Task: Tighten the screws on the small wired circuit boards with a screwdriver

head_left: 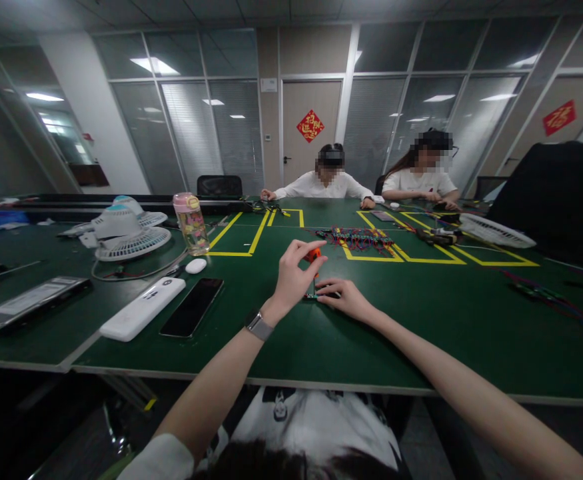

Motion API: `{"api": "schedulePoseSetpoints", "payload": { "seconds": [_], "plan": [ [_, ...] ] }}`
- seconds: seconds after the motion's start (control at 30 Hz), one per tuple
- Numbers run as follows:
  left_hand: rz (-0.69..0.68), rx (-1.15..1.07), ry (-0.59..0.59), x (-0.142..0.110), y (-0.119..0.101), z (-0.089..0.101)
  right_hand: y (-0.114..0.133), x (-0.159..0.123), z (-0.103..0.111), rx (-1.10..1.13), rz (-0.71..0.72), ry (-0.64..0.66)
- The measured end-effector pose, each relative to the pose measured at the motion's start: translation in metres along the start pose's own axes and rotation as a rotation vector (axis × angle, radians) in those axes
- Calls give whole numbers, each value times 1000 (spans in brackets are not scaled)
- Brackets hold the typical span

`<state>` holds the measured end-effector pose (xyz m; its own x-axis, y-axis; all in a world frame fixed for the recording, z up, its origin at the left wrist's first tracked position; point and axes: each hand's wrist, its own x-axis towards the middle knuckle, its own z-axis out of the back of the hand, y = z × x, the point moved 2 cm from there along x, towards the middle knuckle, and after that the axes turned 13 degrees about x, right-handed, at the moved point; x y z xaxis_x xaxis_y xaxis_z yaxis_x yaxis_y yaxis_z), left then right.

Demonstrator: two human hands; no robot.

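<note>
My left hand point(294, 273) is raised a little above the green table point(421, 333), fingers pinched on a small orange-handled tool point(314, 255) that stands upright. Just to its right my right hand point(344, 298) lies low on the table with its fingers pressed on a small dark part point(316, 294) under the tool's tip. A watch sits on my left wrist. Beyond both hands lies a bundle of coloured wires point(358, 239) inside a yellow taped rectangle.
Left of my hands lie a black phone point(192, 307), a white power bank point(142, 307), a white mouse-like object point(196, 265), a pink-lidded bottle point(191, 223) and small fans point(126, 233). Two people sit working at the far side. More wires point(551, 297) lie right.
</note>
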<state>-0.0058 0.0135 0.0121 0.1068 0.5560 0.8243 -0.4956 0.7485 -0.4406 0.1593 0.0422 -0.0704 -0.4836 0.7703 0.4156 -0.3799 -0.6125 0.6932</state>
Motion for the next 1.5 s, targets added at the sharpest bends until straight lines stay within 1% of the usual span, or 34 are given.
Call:
{"api": "schedulePoseSetpoints", "payload": {
  "seconds": [0.07, 0.13, 0.33, 0.4, 0.5, 0.57, 0.63, 0.73, 0.83, 0.9, 1.03, 1.13, 1.23, 1.3, 1.4, 1.5],
  "plan": [
    [1, 33, -12, 0, -2, 2, -1, 0, 0, 0, -2, 1],
    [-2, 31, 3, 1, -3, 3, -2, 1, 0, 6, -3, 0],
    [-22, -67, 46, 0, 0, 0, -4, 1, 1, 38, -36, -46],
    [-11, -45, 17, -1, -1, 0, -3, 0, 1, 48, -46, -61],
    [9, 43, -62, -1, -1, 1, -3, 0, 1, 63, -40, -65],
    [13, 83, -73, -1, -2, 3, -3, 0, 2, 70, -30, -58],
    [-1, 91, -37, 0, -1, 3, -3, 0, 2, 69, -19, -45],
    [-35, 39, 22, 1, 0, 2, -3, 0, 2, 68, -18, -20],
    [-50, -14, 41, 1, 0, 1, -4, 0, 3, 80, -26, -11],
    [-45, 8, 17, 0, -1, 1, -5, 0, 3, 89, -28, -13],
    [-44, 131, -79, -1, -3, 4, -6, 1, 1, 103, -33, -27],
    [-49, 154, -61, -1, -3, 4, -6, 1, 1, 106, -36, -34],
    [-56, 69, 1, -1, -3, 3, -5, 1, 1, 111, -40, -38],
    [-51, -5, 16, 0, -3, 2, -5, 0, 2, 116, -43, -38],
    [-24, -31, -15, 0, -3, 2, -5, 0, 2, 121, -48, -38],
    [0, 52, -73, 0, -3, 4, -5, 0, 3, 132, -49, -27]
  ]
}}
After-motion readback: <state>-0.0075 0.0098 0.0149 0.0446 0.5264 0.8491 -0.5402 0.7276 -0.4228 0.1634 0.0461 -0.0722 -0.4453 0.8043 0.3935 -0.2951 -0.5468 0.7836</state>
